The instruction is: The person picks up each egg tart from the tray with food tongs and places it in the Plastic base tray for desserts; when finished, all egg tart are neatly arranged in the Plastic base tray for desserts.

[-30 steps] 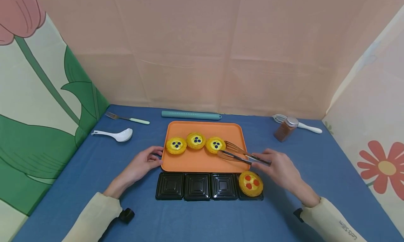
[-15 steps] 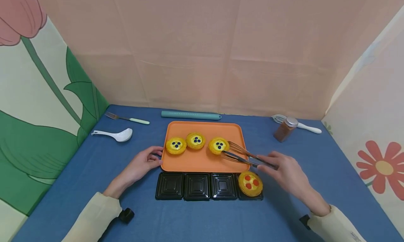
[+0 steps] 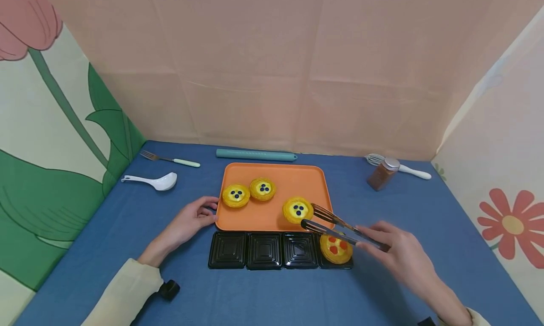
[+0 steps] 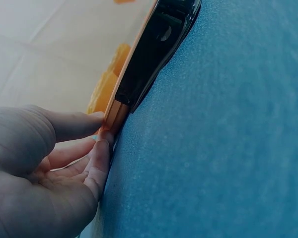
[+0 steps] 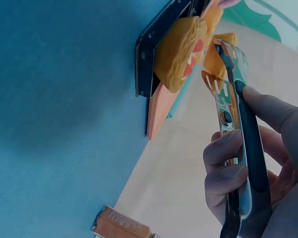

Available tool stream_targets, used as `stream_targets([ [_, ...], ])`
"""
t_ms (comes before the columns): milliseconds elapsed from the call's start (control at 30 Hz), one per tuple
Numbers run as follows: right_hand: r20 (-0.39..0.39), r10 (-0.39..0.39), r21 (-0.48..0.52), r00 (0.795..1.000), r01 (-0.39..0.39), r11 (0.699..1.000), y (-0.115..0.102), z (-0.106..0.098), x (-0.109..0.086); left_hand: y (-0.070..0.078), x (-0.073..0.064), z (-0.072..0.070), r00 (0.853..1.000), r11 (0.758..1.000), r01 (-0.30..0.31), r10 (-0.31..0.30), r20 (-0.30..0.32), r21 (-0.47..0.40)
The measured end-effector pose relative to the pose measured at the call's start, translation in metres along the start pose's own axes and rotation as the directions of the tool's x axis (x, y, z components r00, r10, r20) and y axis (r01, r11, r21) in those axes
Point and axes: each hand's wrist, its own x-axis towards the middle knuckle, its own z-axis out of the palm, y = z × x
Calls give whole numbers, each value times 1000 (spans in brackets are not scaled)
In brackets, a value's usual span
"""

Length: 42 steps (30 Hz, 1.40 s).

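My left hand (image 3: 192,224) pinches the left rim of the orange tray (image 3: 255,220), thumb above and fingertips under it in the left wrist view. In my right hand (image 3: 401,253) is a pair of tongs (image 5: 256,153), dark-handled with slotted ends. Their tips hold an egg tart (image 3: 293,210) with blueberry-like dots, which hangs over the front right part of the tray. Two similar tarts, a left one (image 3: 235,201) and one beside it (image 3: 258,195), sit on the tray's left half. A tart with red pieces (image 3: 335,256) rests in the rightmost compartment of the black tray (image 3: 227,257), partly behind the tongs.
The black tray lies against the orange tray's front edge. Behind stands a teal bar (image 3: 255,155). A fork (image 3: 184,162) and white ladle (image 3: 165,182) lie at left; a whisk (image 3: 414,172) and brown shaker jar (image 3: 382,175) are at right. Fabric walls border the blue table.
The tongs have drawn the third tart away from the other two, rightward and toward the person, and lifted it. My left hand stays at the tray's rim.
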Motion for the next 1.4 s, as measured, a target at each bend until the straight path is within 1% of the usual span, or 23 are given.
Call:
stream_targets([
  [233,38,53,16,998,-54,998,-5,-4,-17,0,1,0,1000,1000,5,-5,2,1],
  [433,59,56,-7,997,-56,998,-9,-4,-30,0,1,0,1000,1000,8,-8,-2,7],
  [633,73,82,-26,994,-80,996,-12,-2,-38,0,1,0,1000,1000,8,-8,-4,8],
  [833,85,94,-59,992,-89,994,-14,-2,-44,1,0,0,1000,1000,15,-15,-5,9],
  [1067,100,76,-64,992,-70,996,-15,-1,-47,0,0,0,1000,1000,18,-18,-10,12],
  [1267,131,115,-74,985,-106,992,-16,-1,-46,1,0,0,1000,1000,22,-21,-11,17],
  [1400,132,121,-82,984,-111,990,-16,0,-46,1,0,0,1000,1000,16,-15,-8,18],
])
